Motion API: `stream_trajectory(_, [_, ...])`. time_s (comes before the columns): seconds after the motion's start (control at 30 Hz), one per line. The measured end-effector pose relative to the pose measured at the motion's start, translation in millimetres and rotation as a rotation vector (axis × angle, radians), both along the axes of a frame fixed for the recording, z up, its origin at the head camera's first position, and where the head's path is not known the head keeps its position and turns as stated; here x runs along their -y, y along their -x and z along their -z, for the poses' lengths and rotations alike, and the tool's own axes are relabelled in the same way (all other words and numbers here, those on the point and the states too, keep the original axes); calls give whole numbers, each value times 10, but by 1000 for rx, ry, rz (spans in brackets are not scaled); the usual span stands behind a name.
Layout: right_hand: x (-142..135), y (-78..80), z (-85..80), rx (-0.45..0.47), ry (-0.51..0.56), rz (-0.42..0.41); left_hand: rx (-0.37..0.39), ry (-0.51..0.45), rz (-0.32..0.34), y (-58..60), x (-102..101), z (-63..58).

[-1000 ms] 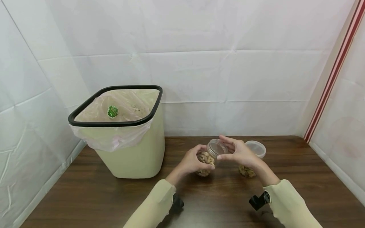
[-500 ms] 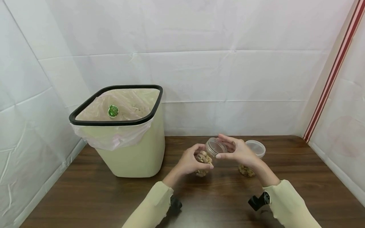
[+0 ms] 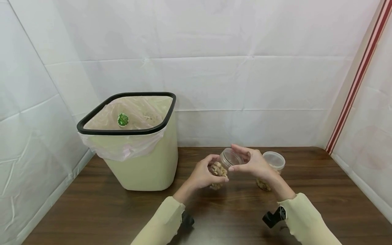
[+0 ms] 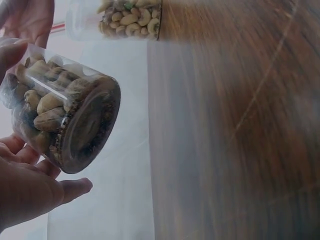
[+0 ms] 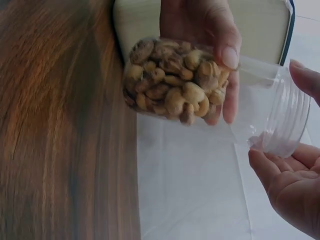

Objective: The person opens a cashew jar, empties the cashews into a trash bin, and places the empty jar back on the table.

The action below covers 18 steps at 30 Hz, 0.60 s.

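nut jar is held between both hands, tilted and lifted off the worktop, to the right of the bin. its mouth, clear and ridged, leans toward the right hand, and the nuts lie packed toward its base. the left hand grips the jar round the body, its thumb on one side and fingers on the other; the left wrist view shows one fingertip sticking out past the jar. the right hand spans the mouth with the thumb and fingers set apart, pinching the rim between them.

a second jar stands upright on the worktop beyond the right hand and forearm, partly hidden, with nuts in its lower part and a whitish round top. the bin is pale yellow-green with a black rim, a pinkish plastic bag folded over it and a round green label showing inside. pale sleeves cover the forearms, with a small dark device at each wrist. white sheeting hangs behind, a red stripe running down at the right.
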State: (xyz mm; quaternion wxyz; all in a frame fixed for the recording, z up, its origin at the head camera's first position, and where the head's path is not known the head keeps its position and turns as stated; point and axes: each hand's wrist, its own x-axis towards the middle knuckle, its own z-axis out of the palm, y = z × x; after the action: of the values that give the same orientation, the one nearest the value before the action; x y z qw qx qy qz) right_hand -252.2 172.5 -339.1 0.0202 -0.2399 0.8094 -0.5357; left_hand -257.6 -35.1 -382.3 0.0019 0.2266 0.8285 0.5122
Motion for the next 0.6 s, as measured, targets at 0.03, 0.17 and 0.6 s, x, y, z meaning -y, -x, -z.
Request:
stream_trajectory(0.03, [5, -1, -1, -3, 7, 7, -4, -9, -1, -2, 2, 3])
stream_trajectory(0.17, [18, 4, -6, -4, 42, 15, -15, -28, -1, -5, 16, 12])
stream_trajectory(0.6, [18, 21, -32, 57, 113, -17, -65, -70, 18, -102, 69, -79])
